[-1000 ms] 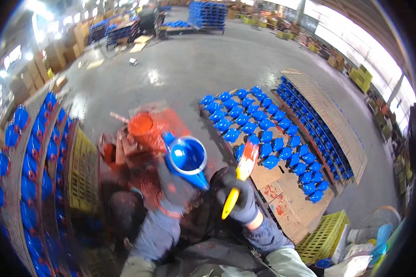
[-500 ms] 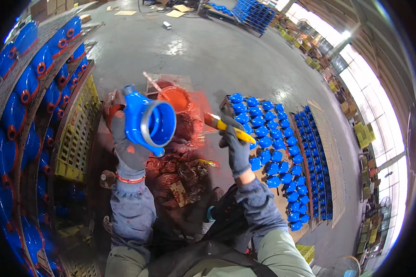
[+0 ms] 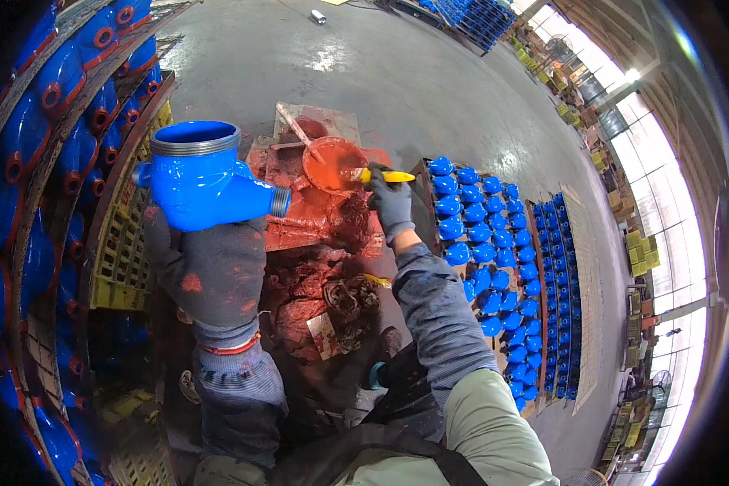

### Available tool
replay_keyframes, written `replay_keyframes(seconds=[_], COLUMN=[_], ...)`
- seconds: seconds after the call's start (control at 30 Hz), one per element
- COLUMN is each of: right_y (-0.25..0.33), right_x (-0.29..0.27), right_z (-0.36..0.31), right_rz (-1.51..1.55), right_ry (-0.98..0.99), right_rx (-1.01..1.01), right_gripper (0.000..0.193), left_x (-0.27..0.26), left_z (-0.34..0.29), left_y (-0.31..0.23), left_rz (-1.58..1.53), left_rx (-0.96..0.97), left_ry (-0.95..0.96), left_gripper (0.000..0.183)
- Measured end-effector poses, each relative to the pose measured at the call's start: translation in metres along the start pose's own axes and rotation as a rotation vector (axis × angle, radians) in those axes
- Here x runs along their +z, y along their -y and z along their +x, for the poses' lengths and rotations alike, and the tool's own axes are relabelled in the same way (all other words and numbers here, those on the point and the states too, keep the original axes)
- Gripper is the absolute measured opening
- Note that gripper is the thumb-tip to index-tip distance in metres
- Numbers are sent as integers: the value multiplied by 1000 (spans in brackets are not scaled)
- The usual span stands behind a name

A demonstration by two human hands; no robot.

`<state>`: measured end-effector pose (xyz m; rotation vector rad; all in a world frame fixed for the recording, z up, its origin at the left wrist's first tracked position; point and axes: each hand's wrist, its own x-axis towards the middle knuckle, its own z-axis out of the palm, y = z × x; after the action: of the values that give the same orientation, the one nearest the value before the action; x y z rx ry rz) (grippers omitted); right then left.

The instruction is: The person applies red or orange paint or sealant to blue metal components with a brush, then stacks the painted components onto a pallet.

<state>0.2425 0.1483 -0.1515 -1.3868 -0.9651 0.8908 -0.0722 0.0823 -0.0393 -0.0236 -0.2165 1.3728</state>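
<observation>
My left hand (image 3: pixel 211 267), in a dark glove with red paint spots, is closed under a glossy blue water meter body (image 3: pixel 194 190). Its wide threaded collar points up, and a smaller threaded end sticks out to the right; the fingertips are hidden behind it. My right hand (image 3: pixel 392 209), gloved in grey, grips the yellow handle of a paintbrush (image 3: pixel 395 176). The brush lies nearly level, its bristle end over a round tub (image 3: pixel 307 164) of red-orange paint. A paint-stained stick (image 3: pixel 295 125) leans in the tub.
Racks of blue meter bodies (image 3: pixel 26 134) with red-painted ends rise on the left, beside a yellow plastic crate (image 3: pixel 121 255). Rows of blue bodies (image 3: pixel 478 231) stand on a board at right. Red-stained rags (image 3: pixel 300 312) lie below the tub.
The meter body has turned from its opening facing right to facing up, and now looks larger and farther left. My right hand has carried the brush to the paint tub. The view has shifted.
</observation>
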Motion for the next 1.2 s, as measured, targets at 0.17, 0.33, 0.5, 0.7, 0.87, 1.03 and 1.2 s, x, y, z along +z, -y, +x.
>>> replay_keyframes(seconds=[0.17, 0.33, 0.5, 0.7, 0.87, 1.03, 1.2], right_y=[4, 9, 53, 138, 166, 163, 159], right_x=[-28, -48, -50, -58, -65, -69, -72], right_z=[-26, -51, -90, -147, -193, -190, -186], right_rz=[-9, 91, 557, 468, 440, 52, -48], right_ry=[-165, -157, -93, -116, -196, -286, -298], right_rx=[0, -47, 80, -269, -654, -801, -779], right_gripper=[31, 32, 40, 38, 37, 37, 37], left_x=[4, -4, -9, -1, -9, -14, -12], left_z=[0, -7, -24, -44, -46, -47, -47], left_y=[10, 30, 60, 97, 111, 121, 121], left_rz=[96, 290, 1064, 1716, 2028, 2054, 2063], left_rx=[-35, 31, 228, 452, 561, 526, 532], left_ry=[140, 141, 63, 313, 634, 651, 654], left_gripper=[71, 68, 57, 96, 100, 95, 93])
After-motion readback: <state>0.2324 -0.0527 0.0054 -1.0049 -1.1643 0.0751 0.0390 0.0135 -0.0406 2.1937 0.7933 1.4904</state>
